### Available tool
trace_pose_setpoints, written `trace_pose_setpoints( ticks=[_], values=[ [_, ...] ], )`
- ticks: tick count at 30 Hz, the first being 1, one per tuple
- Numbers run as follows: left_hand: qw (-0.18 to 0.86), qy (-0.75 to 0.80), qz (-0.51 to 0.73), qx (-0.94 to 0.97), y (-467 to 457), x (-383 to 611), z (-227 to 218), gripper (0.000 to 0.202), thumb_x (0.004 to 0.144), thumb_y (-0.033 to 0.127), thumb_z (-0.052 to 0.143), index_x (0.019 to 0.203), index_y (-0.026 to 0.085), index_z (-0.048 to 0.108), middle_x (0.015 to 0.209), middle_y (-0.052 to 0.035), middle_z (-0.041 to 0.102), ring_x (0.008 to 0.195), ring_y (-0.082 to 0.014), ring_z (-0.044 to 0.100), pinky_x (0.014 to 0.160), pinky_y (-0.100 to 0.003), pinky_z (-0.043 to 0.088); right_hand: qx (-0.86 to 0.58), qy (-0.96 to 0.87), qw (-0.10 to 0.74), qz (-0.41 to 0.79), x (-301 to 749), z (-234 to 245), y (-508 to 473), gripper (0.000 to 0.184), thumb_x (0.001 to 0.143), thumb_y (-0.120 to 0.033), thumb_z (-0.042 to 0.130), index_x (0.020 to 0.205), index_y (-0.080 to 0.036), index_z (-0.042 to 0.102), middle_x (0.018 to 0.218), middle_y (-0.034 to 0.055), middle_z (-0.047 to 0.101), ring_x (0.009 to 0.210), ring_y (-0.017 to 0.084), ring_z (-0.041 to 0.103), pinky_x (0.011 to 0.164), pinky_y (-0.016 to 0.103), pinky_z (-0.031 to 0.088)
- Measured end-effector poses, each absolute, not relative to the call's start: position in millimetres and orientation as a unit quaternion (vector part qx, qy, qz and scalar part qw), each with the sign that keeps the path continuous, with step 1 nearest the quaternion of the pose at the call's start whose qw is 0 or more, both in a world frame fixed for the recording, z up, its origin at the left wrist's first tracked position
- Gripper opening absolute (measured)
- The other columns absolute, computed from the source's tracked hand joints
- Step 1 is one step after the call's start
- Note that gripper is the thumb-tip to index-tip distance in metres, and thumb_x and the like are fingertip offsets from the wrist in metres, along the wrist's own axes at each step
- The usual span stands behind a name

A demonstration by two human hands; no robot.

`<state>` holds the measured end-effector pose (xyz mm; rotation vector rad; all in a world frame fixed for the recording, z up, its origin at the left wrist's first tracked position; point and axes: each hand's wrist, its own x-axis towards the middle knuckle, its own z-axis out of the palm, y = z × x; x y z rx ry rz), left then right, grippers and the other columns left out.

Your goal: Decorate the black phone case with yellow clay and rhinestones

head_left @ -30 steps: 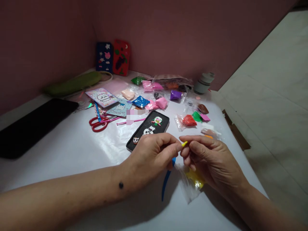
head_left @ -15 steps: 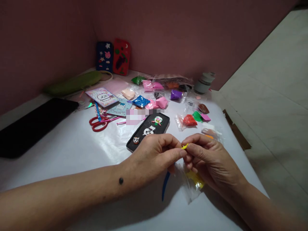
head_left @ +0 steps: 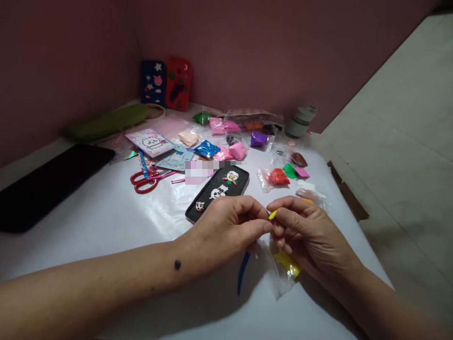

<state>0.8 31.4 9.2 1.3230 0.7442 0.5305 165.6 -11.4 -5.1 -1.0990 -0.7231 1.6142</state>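
Observation:
Just in front of the black phone case (head_left: pixel 238 191), my two hands meet at the fingertips around a tiny piece of yellow clay (head_left: pixel 272 215). My right hand (head_left: pixel 314 236) pinches it between thumb and forefinger. My left hand (head_left: pixel 230 226) is closed, its thumb and forefinger touching the clay's left end. Under my right hand lies an opened clear packet of yellow clay (head_left: pixel 288 263). A blue modelling tool (head_left: pixel 243 274) sticks out below my left hand; its upper end is hidden, so whether it is held I cannot tell. Small character figures decorate the case.
Behind are several clay packets, including blue (head_left: pixel 207 149), purple (head_left: pixel 259 139) and red (head_left: pixel 279 177). Red-handled scissors (head_left: pixel 146 183) and picture cards (head_left: pixel 150 142) lie left of the case. A dark flat slab (head_left: pixel 53 189) is far left; a grey bottle (head_left: pixel 300 122) stands at the back.
The yellow clay has turned slightly between my fingertips and looks more rounded. My left thumb has drawn back a little from it. Everything else stays put.

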Motion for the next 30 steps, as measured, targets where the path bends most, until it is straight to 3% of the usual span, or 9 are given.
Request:
trace_pose_setpoints(
  ticks=[19,25,30],
  values=[
    [0.625,0.351,0.252,0.650,30.2,-1.6,8.9,0.020,0.085,0.022,0.054,0.068,0.013,0.060,0.051,0.0059,0.051,0.046,-0.0031,0.045,0.044,-0.012,0.034,-0.462,-0.338,0.501,0.649,163.1,-4.5,-11.8,0.012,0.069,-0.025,0.079,0.080,-0.022,0.075,0.053,-0.0028,0.064,0.045,0.005,0.056,0.044,0.013,0.042],
    [0.670,0.353,0.240,0.607,29.6,1.1,10.3,0.006,0.079,0.014,0.057,0.076,0.014,0.062,0.053,0.0069,0.054,0.047,-0.0036,0.044,0.043,-0.012,0.034,-0.468,-0.327,0.501,0.651,164.2,-4.6,-11.4,0.011,0.070,-0.025,0.079,0.077,-0.019,0.073,0.052,-0.0022,0.063,0.044,0.006,0.056,0.044,0.014,0.042],
    [0.674,0.369,0.234,0.596,30.1,3.7,10.8,0.007,0.079,0.013,0.056,0.080,0.013,0.063,0.050,0.0075,0.053,0.045,-0.0040,0.044,0.041,-0.013,0.033,-0.484,-0.314,0.490,0.653,164.5,-2.7,-10.9,0.016,0.072,-0.028,0.078,0.074,-0.017,0.067,0.052,-0.0028,0.060,0.041,0.005,0.052,0.040,0.013,0.038]
  ],
)
